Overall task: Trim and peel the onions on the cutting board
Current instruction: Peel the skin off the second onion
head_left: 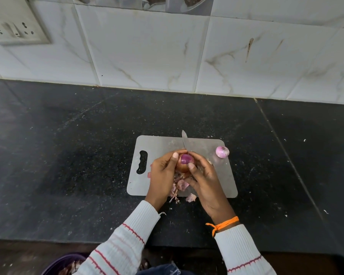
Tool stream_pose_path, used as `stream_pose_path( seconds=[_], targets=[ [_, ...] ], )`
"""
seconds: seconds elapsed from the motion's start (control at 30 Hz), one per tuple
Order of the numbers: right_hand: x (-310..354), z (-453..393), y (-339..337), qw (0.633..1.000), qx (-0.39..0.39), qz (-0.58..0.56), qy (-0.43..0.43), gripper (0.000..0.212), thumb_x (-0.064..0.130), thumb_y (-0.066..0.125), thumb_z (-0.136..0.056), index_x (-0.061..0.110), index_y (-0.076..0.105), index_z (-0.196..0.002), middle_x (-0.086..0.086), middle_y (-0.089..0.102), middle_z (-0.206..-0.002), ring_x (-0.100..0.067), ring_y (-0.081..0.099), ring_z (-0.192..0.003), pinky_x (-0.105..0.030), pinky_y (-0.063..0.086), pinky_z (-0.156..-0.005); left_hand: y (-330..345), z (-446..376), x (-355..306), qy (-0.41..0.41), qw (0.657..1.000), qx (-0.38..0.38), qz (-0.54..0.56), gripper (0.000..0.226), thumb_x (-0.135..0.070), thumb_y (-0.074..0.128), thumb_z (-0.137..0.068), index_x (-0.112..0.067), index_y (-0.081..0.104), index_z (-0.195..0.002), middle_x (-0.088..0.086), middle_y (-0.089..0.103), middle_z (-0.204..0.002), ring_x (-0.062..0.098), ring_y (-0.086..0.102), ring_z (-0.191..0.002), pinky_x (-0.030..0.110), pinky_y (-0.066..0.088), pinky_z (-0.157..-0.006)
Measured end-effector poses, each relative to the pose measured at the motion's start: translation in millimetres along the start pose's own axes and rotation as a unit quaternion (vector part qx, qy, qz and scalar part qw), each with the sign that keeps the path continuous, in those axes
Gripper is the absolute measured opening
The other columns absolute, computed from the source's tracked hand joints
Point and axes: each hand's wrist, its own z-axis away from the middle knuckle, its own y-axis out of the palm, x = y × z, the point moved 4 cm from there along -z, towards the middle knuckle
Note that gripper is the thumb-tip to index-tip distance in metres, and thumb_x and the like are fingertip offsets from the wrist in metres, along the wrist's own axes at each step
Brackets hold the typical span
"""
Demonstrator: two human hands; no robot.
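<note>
Two onions are in sight, and they stand at different stages; the onion in hand [184, 162] is held just above the grey cutting board [163, 144], its top showing bare purple flesh while the lower part still wears brown papery skin, so I judge it trimmed at one end and only partly peeled; the peeled onion [222, 151] sits alone near the board's far right corner, pale purple and clean, and looks finished. What is left, as far as can be seen, is to strip the remaining skin from the held one; whether its root end is cut I cannot tell, since the palms hide it.

The left hand [163, 175] cups the onion from the left, fingers curled round it and thumb laid on its top edge; the right hand [204, 178] closes on it from the right, thumb pressed against the purple patch, and the knife [185, 140] juts out from this hand's grip, blade pointing away over the far edge of the board; how the handle is held is hidden.

Loose onion skins [180, 185] lie under the hands at the board's near edge, some spilling onto the dark speckled countertop [68, 155]; an orange wrist thread [222, 225] circles the right wrist.
</note>
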Motion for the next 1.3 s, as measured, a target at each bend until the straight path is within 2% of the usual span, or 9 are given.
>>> stream_pose_path(
  seconds=[0.3,0.43,0.63,0.73,0.8,0.87,0.93,1.1,1.3],
  targets=[
    [-3.5,2.0,1.3,1.000,-0.003,-0.012,0.014,0.032,0.027,0.059,-0.084,0.023,0.062,-0.115,-0.006,0.062,-0.119,-0.023,0.060,-0.113,-0.038,0.052,-0.090,-9.6,0.9,-4.2,0.003,0.999,-0.044,0.011,0.015,-0.004,0.060,-0.087,-0.008,0.073,-0.093,0.004,0.074,-0.091,0.017,0.069,-0.090,0.030,0.056,-0.081],
    [-5.9,3.5,1.3,1.000,0.001,-0.009,0.022,0.031,0.026,0.056,-0.089,0.027,0.061,-0.119,0.001,0.063,-0.121,-0.018,0.059,-0.115,-0.038,0.051,-0.092,-11.9,1.6,-5.4,0.019,0.999,-0.037,-0.011,0.009,0.001,0.069,-0.079,-0.006,0.070,-0.086,0.006,0.072,-0.089,0.018,0.069,-0.090,0.033,0.055,-0.084],
    [-5.7,8.6,4.9,1.000,0.015,0.025,0.008,0.038,0.023,0.068,-0.077,0.024,0.062,-0.114,0.001,0.063,-0.113,-0.021,0.061,-0.111,-0.042,0.051,-0.095,-9.3,2.3,-11.5,0.045,0.987,-0.078,-0.132,0.010,-0.004,0.064,-0.085,-0.011,0.062,-0.079,-0.003,0.065,-0.075,-0.001,0.060,-0.070,0.011,0.047,-0.066],
    [-5.3,11.0,8.9,0.999,0.010,0.039,0.001,0.032,0.024,0.067,-0.077,0.027,0.063,-0.109,0.007,0.066,-0.104,-0.018,0.063,-0.106,-0.042,0.052,-0.093,-15.3,0.8,-11.2,0.039,0.984,-0.100,-0.143,0.006,-0.008,0.062,-0.087,-0.011,0.061,-0.082,0.002,0.066,-0.078,0.007,0.061,-0.072,0.016,0.050,-0.068],
    [-3.9,10.3,8.1,1.000,-0.008,0.024,0.002,0.031,0.028,0.066,-0.078,0.025,0.065,-0.109,0.003,0.068,-0.106,-0.020,0.063,-0.106,-0.045,0.051,-0.094,-17.2,0.9,-9.9,0.029,0.993,-0.056,-0.099,0.005,-0.007,0.062,-0.087,-0.011,0.063,-0.090,0.002,0.066,-0.087,0.010,0.064,-0.080,0.021,0.053,-0.072],
    [-2.6,8.9,5.6,1.000,-0.025,0.014,0.009,0.034,0.035,0.065,-0.079,0.023,0.065,-0.112,-0.004,0.068,-0.111,-0.022,0.063,-0.108,-0.047,0.050,-0.095,-15.3,3.6,-10.0,0.029,0.997,0.016,-0.065,0.023,-0.004,0.068,-0.081,-0.016,0.064,-0.101,-0.001,0.066,-0.099,0.007,0.065,-0.090,0.022,0.054,-0.076],
    [-2.9,8.3,3.2,0.999,-0.035,0.009,0.023,0.038,0.039,0.064,-0.080,0.022,0.065,-0.114,-0.005,0.067,-0.114,-0.022,0.063,-0.109,-0.047,0.050,-0.095,-14.7,5.5,-11.9,0.067,0.993,0.043,-0.089,0.035,-0.004,0.076,-0.072,-0.019,0.067,-0.103,-0.001,0.065,-0.102,0.004,0.064,-0.095,0.018,0.052,-0.079],
    [-3.6,10.3,3.4,0.999,-0.037,0.006,0.025,0.034,0.036,0.062,-0.081,0.022,0.066,-0.111,-0.004,0.068,-0.111,-0.020,0.063,-0.108,-0.039,0.052,-0.090,-13.1,7.6,-14.7,0.123,0.985,-0.005,-0.121,0.020,-0.001,0.073,-0.076,-0.014,0.072,-0.091,0.001,0.067,-0.087,0.001,0.063,-0.084,0.011,0.048,-0.075],
    [-4.9,14.9,9.1,0.999,-0.018,-0.008,0.026,0.026,0.028,0.061,-0.079,0.023,0.066,-0.104,0.005,0.071,-0.096,-0.014,0.067,-0.094,-0.030,0.055,-0.074,-14.4,4.3,-8.2,0.088,0.984,-0.077,-0.135,0.020,-0.006,0.068,-0.083,-0.024,0.067,-0.075,0.001,0.066,-0.078,0.010,0.062,-0.077,0.023,0.051,-0.073]
  ],
)
